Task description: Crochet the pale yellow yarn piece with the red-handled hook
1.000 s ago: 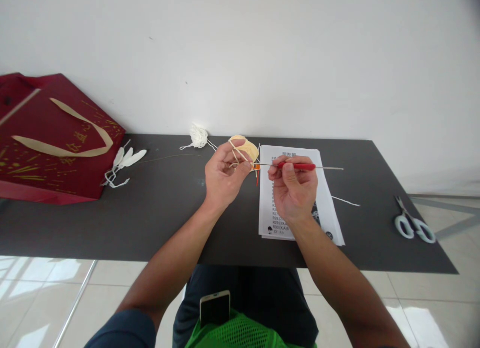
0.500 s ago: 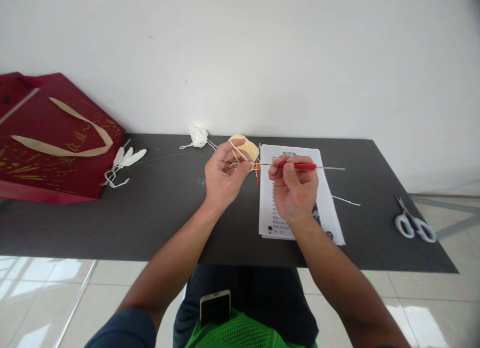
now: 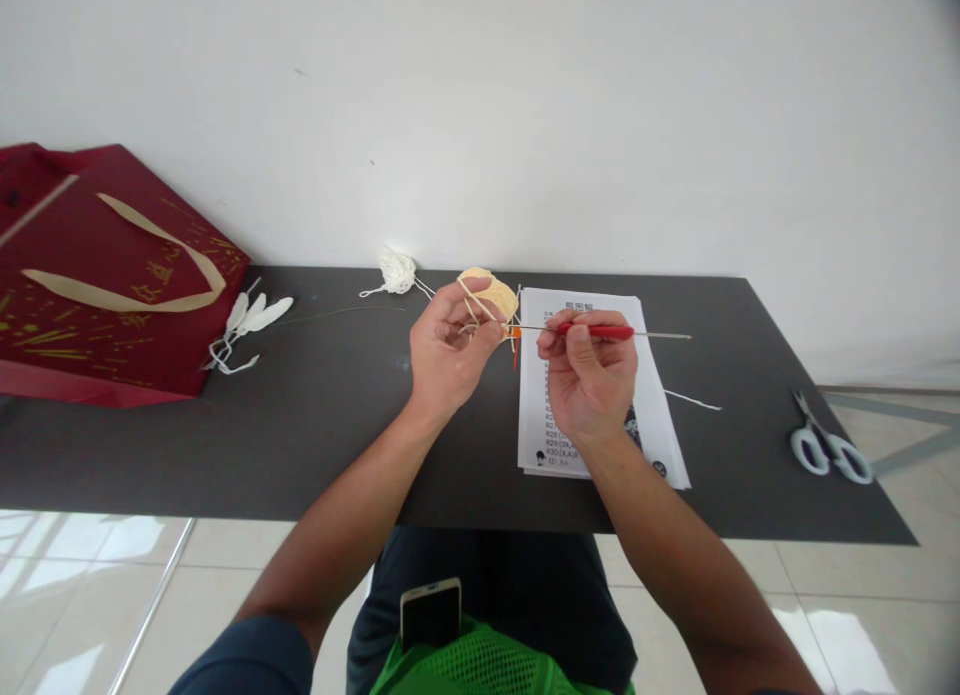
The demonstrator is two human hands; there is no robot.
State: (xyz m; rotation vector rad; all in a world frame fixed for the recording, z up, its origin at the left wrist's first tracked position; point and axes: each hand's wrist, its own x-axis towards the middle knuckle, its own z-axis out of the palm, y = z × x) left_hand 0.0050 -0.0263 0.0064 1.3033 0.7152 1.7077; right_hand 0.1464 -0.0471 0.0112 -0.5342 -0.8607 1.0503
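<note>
My left hand [image 3: 448, 353] pinches a round cream-yellow crochet piece [image 3: 496, 296], with cream yarn looped over its index finger. An orange stitch marker [image 3: 515, 333] hangs at the piece's edge. My right hand [image 3: 589, 375] grips a crochet hook with a red handle [image 3: 600, 331] held level; its metal tip points left into the piece. Both hands hover just above the dark table [image 3: 315, 425], over a printed pattern sheet [image 3: 654, 405].
A small white yarn ball [image 3: 397, 270] lies near the wall behind my left hand. A dark red gift bag [image 3: 97, 275] and white feathers [image 3: 251, 320] are at the left. Scissors [image 3: 829, 447] rest at the table's right edge. A phone [image 3: 430, 612] sits on my lap.
Almost nothing differs; the hook has shifted a hair to the right while both hands keep their hold.
</note>
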